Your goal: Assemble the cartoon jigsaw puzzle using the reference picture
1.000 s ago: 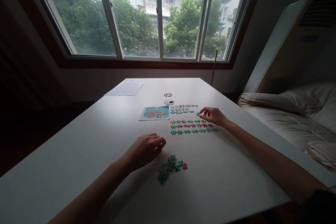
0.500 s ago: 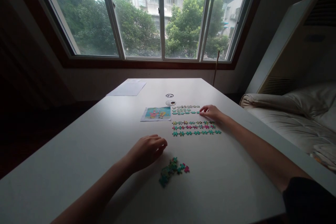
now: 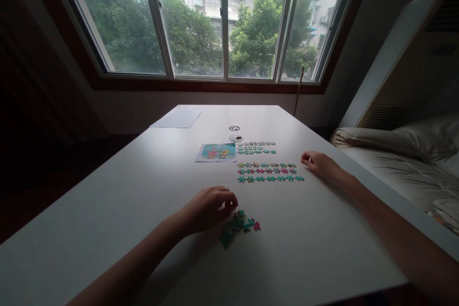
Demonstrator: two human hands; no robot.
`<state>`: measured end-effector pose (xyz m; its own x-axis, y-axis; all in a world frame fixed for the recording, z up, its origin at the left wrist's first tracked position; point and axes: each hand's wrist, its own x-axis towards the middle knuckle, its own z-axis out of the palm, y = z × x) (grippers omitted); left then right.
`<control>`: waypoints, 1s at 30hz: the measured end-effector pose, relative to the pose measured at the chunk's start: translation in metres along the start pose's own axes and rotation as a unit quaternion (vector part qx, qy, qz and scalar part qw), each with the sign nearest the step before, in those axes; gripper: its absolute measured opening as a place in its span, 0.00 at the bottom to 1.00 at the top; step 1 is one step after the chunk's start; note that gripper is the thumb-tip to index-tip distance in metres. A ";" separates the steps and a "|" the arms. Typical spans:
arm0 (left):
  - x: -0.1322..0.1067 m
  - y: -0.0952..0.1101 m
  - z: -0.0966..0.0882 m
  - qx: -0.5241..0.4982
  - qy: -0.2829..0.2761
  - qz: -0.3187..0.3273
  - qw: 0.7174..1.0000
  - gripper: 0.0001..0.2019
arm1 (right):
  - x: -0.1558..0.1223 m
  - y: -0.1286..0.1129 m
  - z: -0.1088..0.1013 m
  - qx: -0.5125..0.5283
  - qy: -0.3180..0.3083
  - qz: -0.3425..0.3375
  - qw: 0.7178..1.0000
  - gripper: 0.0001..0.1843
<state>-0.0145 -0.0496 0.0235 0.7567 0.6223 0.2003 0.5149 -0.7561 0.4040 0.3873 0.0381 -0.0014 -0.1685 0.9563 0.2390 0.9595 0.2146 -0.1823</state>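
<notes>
A small heap of loose puzzle pieces [image 3: 239, 225], teal, green and pink, lies on the white table [image 3: 143, 191] near me. My left hand [image 3: 210, 208] rests beside the heap with its fingers bent together, and the fingertips touch its upper left edge. I cannot see what they pinch, if anything. Further out lie rows of sorted puzzle pieces [image 3: 268, 172], with two shorter rows [image 3: 256, 147] behind them. My right hand [image 3: 321, 164] lies on the table just right of the rows, fingers loosely stretched, and holds nothing.
A colour reference picture [image 3: 216, 152] lies left of the short rows. Two small round caps [image 3: 234, 133] and a sheet of paper [image 3: 177, 117] sit further back. A padded sofa [image 3: 405, 153] stands right of the table, and large windows [image 3: 222, 19] lie beyond.
My right hand let go of a teal piece at the end of a short row and drew back to the right. My left hand slid right to the heap.
</notes>
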 end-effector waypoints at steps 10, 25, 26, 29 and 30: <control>0.001 0.017 0.005 -0.042 -0.033 -0.013 0.998 0.07 | -0.020 -0.064 -0.010 0.003 0.018 -0.098 0.995 0.06; 0.005 0.009 0.004 -0.267 -0.033 -0.102 0.958 0.05 | -0.066 -0.179 0.001 0.123 0.011 -0.295 0.948 0.03; 0.006 0.009 0.004 -0.280 -0.028 -0.107 0.954 0.05 | -0.066 -0.179 0.001 0.123 0.011 -0.295 0.948 0.03; 0.010 0.007 0.008 -0.320 -0.005 -0.121 0.940 0.07 | -0.066 -0.180 0.003 0.120 0.019 -0.294 0.948 0.03; 0.011 0.007 0.011 -0.338 0.010 -0.126 0.932 0.07 | -0.066 -0.180 0.003 0.117 0.023 -0.295 0.948 0.04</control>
<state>0.0017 -0.0500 0.0190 0.6348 0.7719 0.0356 0.2987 -0.2876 0.9100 0.2247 -0.0633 0.0124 -0.6450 0.6477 0.4055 0.6241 0.7527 -0.2096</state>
